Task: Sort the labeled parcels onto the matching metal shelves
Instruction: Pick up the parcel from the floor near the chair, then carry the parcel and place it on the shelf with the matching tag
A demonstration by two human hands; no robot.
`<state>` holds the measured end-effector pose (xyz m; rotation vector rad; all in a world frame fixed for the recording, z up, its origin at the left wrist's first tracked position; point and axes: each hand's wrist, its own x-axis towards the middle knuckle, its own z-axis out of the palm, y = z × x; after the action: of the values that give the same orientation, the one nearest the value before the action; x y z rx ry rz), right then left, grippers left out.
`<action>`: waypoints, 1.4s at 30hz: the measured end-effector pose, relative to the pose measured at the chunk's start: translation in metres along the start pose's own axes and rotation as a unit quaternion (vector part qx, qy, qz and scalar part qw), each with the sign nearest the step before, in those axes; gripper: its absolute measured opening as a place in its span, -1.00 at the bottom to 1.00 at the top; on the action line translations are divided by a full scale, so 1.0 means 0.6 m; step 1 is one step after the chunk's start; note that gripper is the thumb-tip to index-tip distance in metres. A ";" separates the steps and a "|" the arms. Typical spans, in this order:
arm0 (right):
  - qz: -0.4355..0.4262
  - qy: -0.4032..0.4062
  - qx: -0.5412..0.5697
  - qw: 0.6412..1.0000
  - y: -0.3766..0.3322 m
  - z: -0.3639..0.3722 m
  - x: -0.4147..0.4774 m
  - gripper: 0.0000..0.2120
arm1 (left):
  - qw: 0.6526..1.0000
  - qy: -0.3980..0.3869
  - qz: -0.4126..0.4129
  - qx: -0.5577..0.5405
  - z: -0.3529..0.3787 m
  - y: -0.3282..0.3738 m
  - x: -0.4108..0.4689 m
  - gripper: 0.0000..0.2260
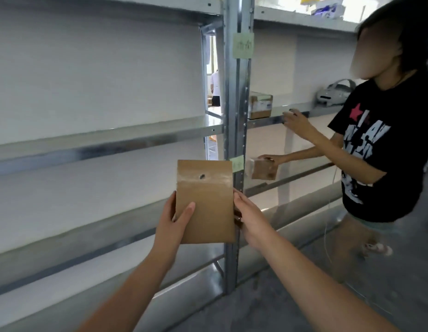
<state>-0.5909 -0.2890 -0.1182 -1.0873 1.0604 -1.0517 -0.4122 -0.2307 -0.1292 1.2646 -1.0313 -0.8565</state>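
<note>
Brown flat parcel (pixel 204 202) is held upright at 6 o'clock before the metal shelves (pixel 107 137), left edge gripped by the left hand (pixel 173 219), right edge by the right hand (pixel 250 219); another person (pixel 380 144) at 3 o'clock.

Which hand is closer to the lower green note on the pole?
Right. The right hand is just below the green note; the left hand holds the far edge of the brown parcel.

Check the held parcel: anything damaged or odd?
Yes. The parcel, held upright by the left hand and right hand, has a small dark mark, maybe a hole, near its top in the glossy taped band. No label shows on this face.
</note>
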 end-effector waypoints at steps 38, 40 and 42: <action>0.007 -0.339 -0.019 0.941 0.015 0.532 -0.115 -0.56 | 0.950 0.303 0.046 0.055 -0.530 0.083 -0.168 -0.41; 0.003 -0.336 0.007 0.942 0.008 0.534 -0.116 -0.62 | 0.940 0.326 0.054 0.088 -0.526 0.088 -0.162 -0.47; -0.010 -0.346 0.010 0.938 0.004 0.532 -0.116 -0.61 | 0.937 0.331 0.056 0.098 -0.522 0.091 -0.156 -0.52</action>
<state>-0.2897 -0.1725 -0.0674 -1.3167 0.4678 -0.6053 -0.1493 -0.0327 -0.0890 1.5014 -0.6376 -0.1978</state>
